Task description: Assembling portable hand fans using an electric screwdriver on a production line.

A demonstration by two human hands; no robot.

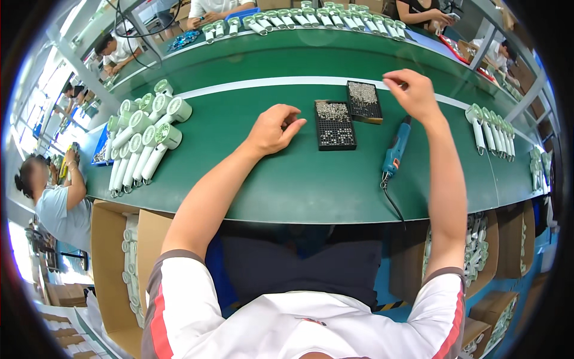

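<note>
My left hand (276, 128) hovers over the green tabletop, fingers loosely curled and thumb apart, with nothing visible in it. Beside it lies a black perforated tray (336, 145) with small metal screws filling its far part and dotting its holes. A second black tray (373, 113), heaped with tiny screws, sits against its far right side. My right hand (414, 96) is raised just right of that second tray, fingertips and thumb drawn together; anything between them is too small to make out. Below it, a teal electric screwdriver (396, 149) rests on the table, touched by neither hand.
White-and-green handheld fans (142, 140) are stacked at the left; several more (490, 128) stand at the right. Another row of fans (317, 18) lines the far bench, where co-workers sit. Cardboard boxes (113, 269) flank my lap. The screwdriver's cord (394, 206) runs off the table's near edge.
</note>
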